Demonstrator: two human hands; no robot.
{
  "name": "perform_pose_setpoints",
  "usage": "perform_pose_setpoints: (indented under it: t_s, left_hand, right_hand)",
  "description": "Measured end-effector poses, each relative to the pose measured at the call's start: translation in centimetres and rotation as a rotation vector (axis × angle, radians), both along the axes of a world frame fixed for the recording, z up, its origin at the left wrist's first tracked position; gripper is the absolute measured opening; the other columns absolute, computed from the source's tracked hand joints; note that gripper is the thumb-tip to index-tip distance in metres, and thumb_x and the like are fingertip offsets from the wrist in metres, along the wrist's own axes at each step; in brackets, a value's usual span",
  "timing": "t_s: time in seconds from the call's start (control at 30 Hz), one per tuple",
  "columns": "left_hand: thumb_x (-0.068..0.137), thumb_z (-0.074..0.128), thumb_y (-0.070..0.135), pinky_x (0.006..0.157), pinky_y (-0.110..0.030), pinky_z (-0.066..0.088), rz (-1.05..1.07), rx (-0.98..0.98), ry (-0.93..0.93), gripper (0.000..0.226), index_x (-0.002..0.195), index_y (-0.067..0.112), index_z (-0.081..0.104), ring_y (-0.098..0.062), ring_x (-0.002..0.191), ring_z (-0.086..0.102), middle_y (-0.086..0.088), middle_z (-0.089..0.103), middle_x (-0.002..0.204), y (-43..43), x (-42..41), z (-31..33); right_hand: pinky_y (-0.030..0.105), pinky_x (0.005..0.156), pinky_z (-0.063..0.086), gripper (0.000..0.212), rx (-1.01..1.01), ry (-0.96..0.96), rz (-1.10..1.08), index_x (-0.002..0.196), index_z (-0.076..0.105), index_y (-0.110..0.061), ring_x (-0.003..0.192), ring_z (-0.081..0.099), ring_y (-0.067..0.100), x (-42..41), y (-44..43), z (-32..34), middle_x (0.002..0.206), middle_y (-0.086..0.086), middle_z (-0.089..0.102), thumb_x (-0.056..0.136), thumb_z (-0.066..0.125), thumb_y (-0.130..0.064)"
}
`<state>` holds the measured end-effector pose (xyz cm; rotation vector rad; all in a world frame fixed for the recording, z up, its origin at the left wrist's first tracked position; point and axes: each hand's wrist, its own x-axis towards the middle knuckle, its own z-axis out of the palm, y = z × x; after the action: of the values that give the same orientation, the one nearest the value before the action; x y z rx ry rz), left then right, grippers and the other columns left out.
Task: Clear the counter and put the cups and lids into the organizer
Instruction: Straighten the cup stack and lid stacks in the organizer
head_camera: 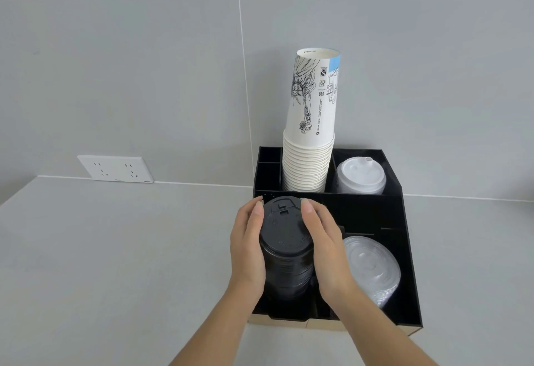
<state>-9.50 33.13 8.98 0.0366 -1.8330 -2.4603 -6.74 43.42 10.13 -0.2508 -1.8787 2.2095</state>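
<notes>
black lids (284, 245), one tall nested stack, lower centre of frame, sitting in the front-left compartment of the organizer (404, 250). stack's long axis runs roughly upright, top leaning a little toward the back wall; can't see its base, so can't tell if it is fully seated.

my left hand (248, 253) cups the stack's left side, my right hand (323, 250) the right side. palms pressed inward against the lids, fingers straight and pointing up-frame, fingertips reaching the top lid's rim. stack lies squarely between the hands, neither nearer than the other. judgement: next move is straight down along that axis or a release, both hands letting go evenly so the column doesn't topple.

outward: clear lids (372, 267) lean tilted in the front-right compartment, just beside my right wrist. behind, upper centre, paper cups (312, 140) stacked upside down in a rear slot, rising well above the organizer. white lids (361, 176) in the rear-right slot. small rear-left slots look empty.

tabletop (115, 250) to the left shows no loose cups or lids; wall socket (115, 168) at mid left. task looks near done.
</notes>
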Motion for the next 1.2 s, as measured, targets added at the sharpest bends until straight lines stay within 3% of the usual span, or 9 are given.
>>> perform_pose_setpoints:
  t_s: [0.07, 0.17, 0.33, 0.43, 0.57, 0.67, 0.93, 1.03, 1.2]
  left_hand:
    - [0.077, 0.051, 0.051, 0.096, -0.038, 0.048, 0.000, -0.027, 0.006, 0.045, 0.111, 0.023, 0.064, -0.014, 0.108, 0.061, 0.002, 0.068, 0.111, -0.3, 0.0, 0.3]
    - [0.075, 0.050, 0.054, 0.105, -0.040, 0.040, 0.053, -0.105, 0.070, 0.054, 0.115, 0.021, 0.060, -0.012, 0.114, 0.056, 0.005, 0.064, 0.117, -0.8, -0.1, 1.5]
    - [0.074, 0.051, 0.057, 0.095, -0.011, 0.038, 0.117, -0.185, 0.317, 0.055, 0.120, 0.027, 0.055, 0.002, 0.118, 0.050, 0.012, 0.057, 0.127, -1.2, 0.5, 5.9]
    - [0.081, 0.050, 0.047, 0.098, -0.010, 0.034, 0.050, -0.227, 0.481, 0.042, 0.120, 0.032, 0.052, 0.004, 0.122, 0.046, 0.016, 0.054, 0.127, 0.1, 2.0, 8.8]
    - [0.085, 0.050, 0.035, 0.100, -0.014, 0.032, -0.122, -0.330, 0.653, 0.046, 0.127, 0.016, 0.048, -0.005, 0.125, 0.045, 0.003, 0.052, 0.129, 3.6, 5.0, 10.3]
    - [0.087, 0.050, 0.033, 0.104, -0.020, 0.031, -0.246, -0.433, 0.702, 0.046, 0.129, 0.015, 0.048, -0.006, 0.127, 0.043, 0.005, 0.051, 0.131, 6.4, 6.8, 9.5]
    - [0.090, 0.043, 0.040, 0.111, -0.025, 0.027, -0.420, -0.523, 0.370, 0.042, 0.130, 0.031, 0.045, 0.008, 0.127, 0.032, 0.020, 0.044, 0.135, 9.4, 7.2, 2.6]
    - [0.089, 0.043, 0.043, 0.114, -0.032, 0.023, -0.409, -0.569, 0.256, 0.045, 0.133, 0.031, 0.042, 0.001, 0.131, 0.030, 0.014, 0.041, 0.141, 9.7, 6.8, 0.4]
    - [0.097, 0.044, 0.031, 0.115, -0.035, 0.020, -0.382, -0.616, 0.165, 0.042, 0.138, 0.024, 0.038, -0.006, 0.135, 0.026, 0.007, 0.038, 0.146, 9.8, 6.1, -1.6]
  right_hand:
    - [0.007, 0.078, 0.046, 0.065, 0.046, 0.023, -0.027, 0.119, 0.057, -0.026, 0.100, 0.058, -0.008, 0.2, 0.5, 0.7, 0.112, -0.011, 0.065, 0.068, 0.049, -0.066]
    - [-0.004, 0.074, 0.037, 0.056, 0.093, 0.089, -0.072, 0.121, 0.053, -0.031, 0.100, 0.052, -0.021, 0.7, 1.8, 1.9, 0.114, -0.022, 0.059, 0.075, 0.051, -0.063]
    - [-0.004, 0.077, 0.037, 0.053, 0.125, 0.175, -0.178, 0.128, 0.053, -0.021, 0.106, 0.052, -0.014, 1.8, 4.9, 3.5, 0.122, -0.012, 0.059, 0.083, 0.048, -0.048]
    - [0.002, 0.087, 0.041, 0.059, 0.150, 0.186, -0.233, 0.129, 0.051, -0.022, 0.112, 0.053, -0.005, 2.6, 6.6, 4.1, 0.127, -0.003, 0.058, 0.081, 0.047, -0.056]
    - [0.026, 0.099, 0.043, 0.058, 0.174, 0.182, -0.310, 0.120, 0.056, -0.030, 0.117, 0.054, 0.006, 3.9, 8.2, 4.6, 0.122, -0.009, 0.061, 0.075, 0.045, -0.065]
    - [0.034, 0.103, 0.041, 0.056, 0.185, 0.145, -0.323, 0.120, 0.055, -0.032, 0.118, 0.053, 0.005, 5.0, 9.4, 4.2, 0.124, -0.007, 0.060, 0.075, 0.046, -0.065]
    - [0.026, 0.100, 0.041, 0.047, 0.175, 0.020, -0.234, 0.119, 0.055, -0.033, 0.118, 0.053, 0.004, 6.6, 10.6, 1.5, 0.124, -0.009, 0.060, 0.080, 0.048, -0.058]
    - [0.014, 0.086, 0.042, 0.039, 0.191, -0.023, -0.182, 0.116, 0.055, -0.040, 0.112, 0.052, -0.009, 6.9, 10.7, 0.3, 0.118, -0.019, 0.060, 0.081, 0.053, -0.059]
    - [-0.007, 0.072, 0.035, 0.047, 0.242, -0.104, -0.078, 0.133, 0.043, -0.035, 0.094, 0.040, -0.036, 6.6, 10.7, -1.2, 0.115, -0.036, 0.046, 0.088, 0.047, -0.051]
